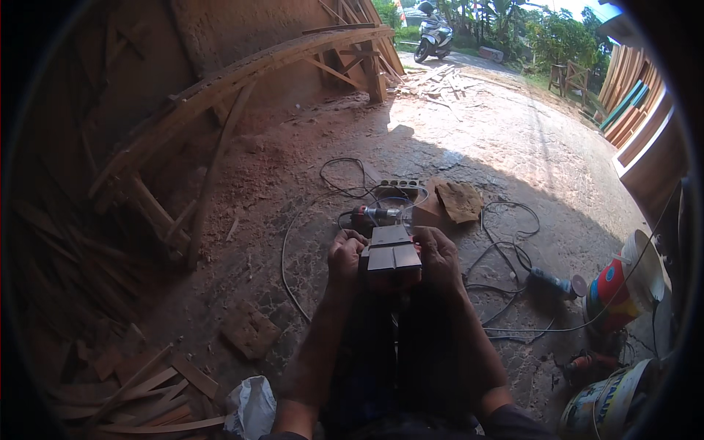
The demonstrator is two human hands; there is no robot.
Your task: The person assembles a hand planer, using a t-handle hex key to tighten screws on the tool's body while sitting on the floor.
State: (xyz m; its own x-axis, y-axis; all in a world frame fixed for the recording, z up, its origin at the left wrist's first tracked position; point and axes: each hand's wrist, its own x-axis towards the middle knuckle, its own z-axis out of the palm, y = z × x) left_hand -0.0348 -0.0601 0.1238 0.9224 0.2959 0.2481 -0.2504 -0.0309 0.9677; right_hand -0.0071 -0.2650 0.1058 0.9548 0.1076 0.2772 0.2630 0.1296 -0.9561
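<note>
Between my two hands, over my lap, is an electric hand planer [392, 258] turned with its flat metal sole upward. A V-shaped groove and the cross slot show on the sole; the reddish body underneath is mostly hidden. My left hand [346, 254] has its fingers curled against the planer's left side. On the opposite side my right hand [438, 257] grips the body, fingers wrapped along it. Just beyond lies a corded power tool [378, 215] with a silver front, near a power strip [400, 186]. A wood block [426, 213] and a rough wood slab [460, 201] lie beside it.
Cables [506, 249] loop across the concrete floor toward an angle grinder [555, 281]. Buckets [620, 286] and a red tool [592, 361] sit at right. A wooden bench [242, 73] stands left, with scrap wood [158, 396] at lower left. A motorbike [434, 38] is parked outside.
</note>
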